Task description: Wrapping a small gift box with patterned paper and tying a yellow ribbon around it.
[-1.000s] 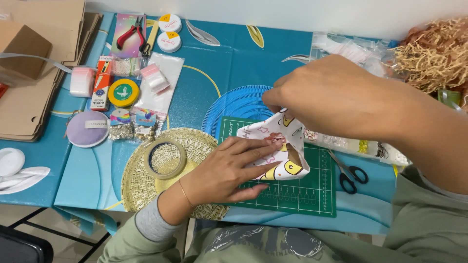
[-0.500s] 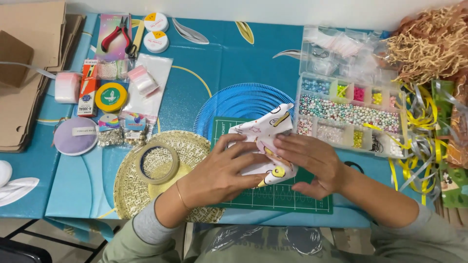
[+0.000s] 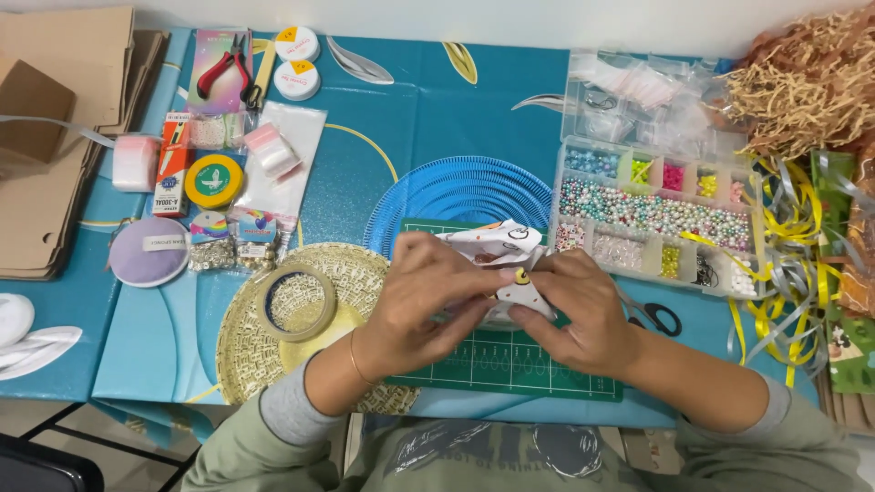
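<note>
Both the left hand (image 3: 428, 296) and the right hand (image 3: 579, 314) pinch a folded piece of patterned paper (image 3: 501, 251) between them above a green cutting mat (image 3: 510, 364), with a tape ring (image 3: 296, 301) left of them, scissors (image 3: 656, 317) just right, and a bead box (image 3: 656, 214) beyond

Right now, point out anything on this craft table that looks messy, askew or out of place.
The ribbons at the right lie in a loose tangle, one yellow strand trailing over the bead box. Beside them the paper shred sits in an untidy heap. Both hands hold the printed paper over the mat; nothing looks spilled or damaged.
</note>
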